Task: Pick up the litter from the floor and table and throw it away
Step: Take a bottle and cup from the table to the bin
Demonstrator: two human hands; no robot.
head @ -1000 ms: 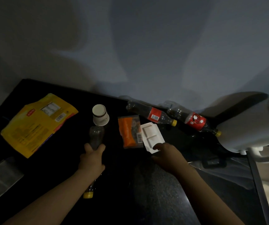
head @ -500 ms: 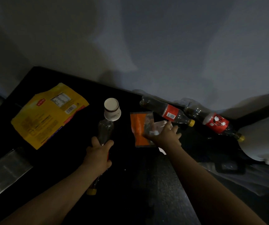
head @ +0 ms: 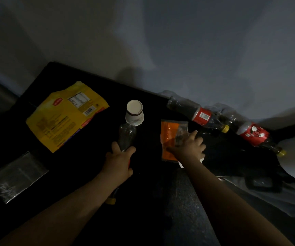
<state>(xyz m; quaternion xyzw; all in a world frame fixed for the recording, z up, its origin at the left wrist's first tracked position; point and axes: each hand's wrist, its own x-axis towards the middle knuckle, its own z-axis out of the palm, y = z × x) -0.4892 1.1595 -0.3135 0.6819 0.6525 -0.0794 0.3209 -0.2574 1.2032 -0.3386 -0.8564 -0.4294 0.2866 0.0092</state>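
My left hand point(head: 119, 161) grips the clear plastic bottle point(head: 127, 137) lying on the black worktop point(head: 148, 174), long axis pointing away from me, while my right hand point(head: 189, 148), fingers spread, presses the flat orange packet point(head: 169, 134) just to its right.

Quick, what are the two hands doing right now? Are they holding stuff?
Left hand: closed, holding the clear bottle.
Right hand: open, fingers spread on the orange packet, not gripping it.

Dim room: black table point(head: 75, 174) against pale wall point(head: 178, 50).
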